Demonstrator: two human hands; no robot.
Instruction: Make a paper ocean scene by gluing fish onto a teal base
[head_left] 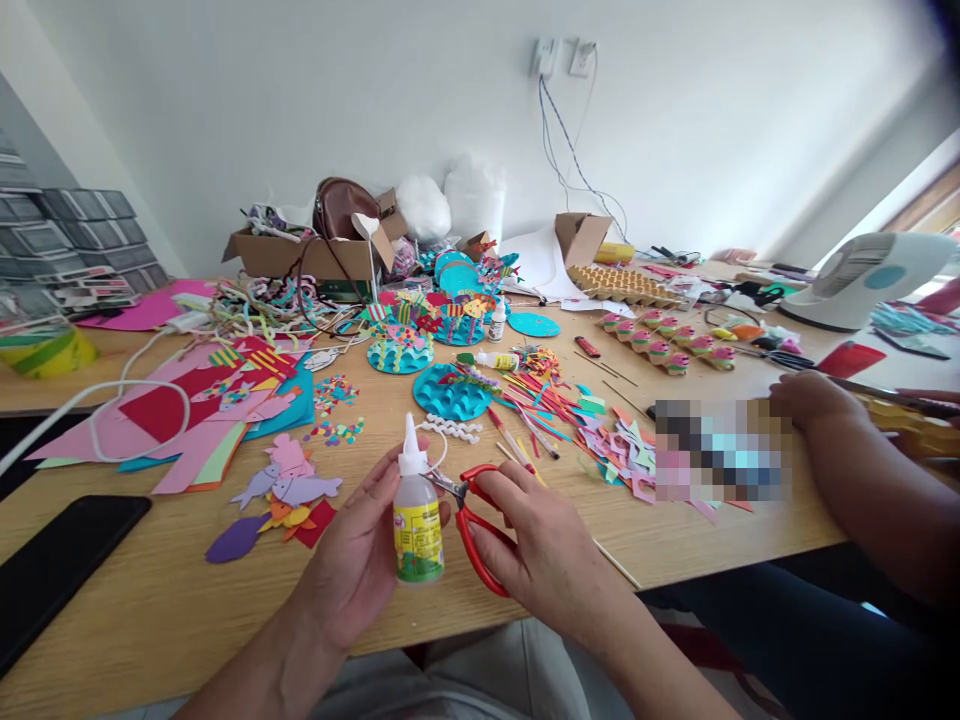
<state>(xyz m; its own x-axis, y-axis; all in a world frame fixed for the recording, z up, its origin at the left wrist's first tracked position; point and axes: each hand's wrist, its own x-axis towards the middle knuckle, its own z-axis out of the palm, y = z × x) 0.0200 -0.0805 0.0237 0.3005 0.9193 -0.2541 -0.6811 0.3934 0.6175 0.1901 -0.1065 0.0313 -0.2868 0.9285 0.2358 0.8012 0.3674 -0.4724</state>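
Left hand (367,525): grip clamped round glue bottle (418,535), upright, presumably steadying it. Right hand (551,545): grip clamped on red-handled scissors (468,545), blades level beside bottle's neck.

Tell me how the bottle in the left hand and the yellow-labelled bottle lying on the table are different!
The held bottle is upright; the lying bottle is on its side. The left hand grips the held bottle, while no hand touches the lying bottle. Red-handled scissors are close to the held bottle, but not to the lying bottle. Both have yellow on their labels.
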